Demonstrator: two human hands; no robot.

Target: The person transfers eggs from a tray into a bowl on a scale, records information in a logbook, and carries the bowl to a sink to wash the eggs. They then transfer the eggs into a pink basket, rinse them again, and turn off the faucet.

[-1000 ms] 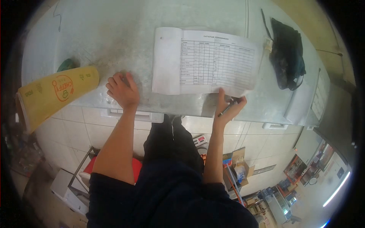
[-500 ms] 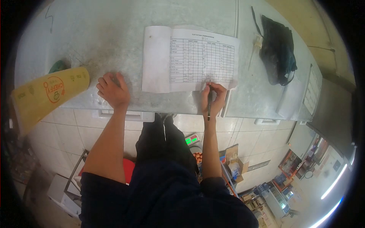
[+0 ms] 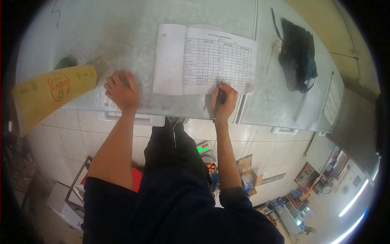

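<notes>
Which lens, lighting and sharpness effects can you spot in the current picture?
Head view: the table bows at its edges, the picture's corners black; head view: a light tube glares at lower right, a shadow lies beside the right hand; head view: the form's small entries are too soft to read.

Person wears a dark navy, near-black top (image 3: 170, 203), plain-looking, short loose sleeves (image 3: 107, 197) ending near the elbows. Trousers (image 3: 160, 148) black, loose; thin pale line down the middle, cord or gap unclear. Forearms (image 3: 113, 146), left hand (image 3: 122, 92), right hand (image 3: 226, 105) bare.
</notes>
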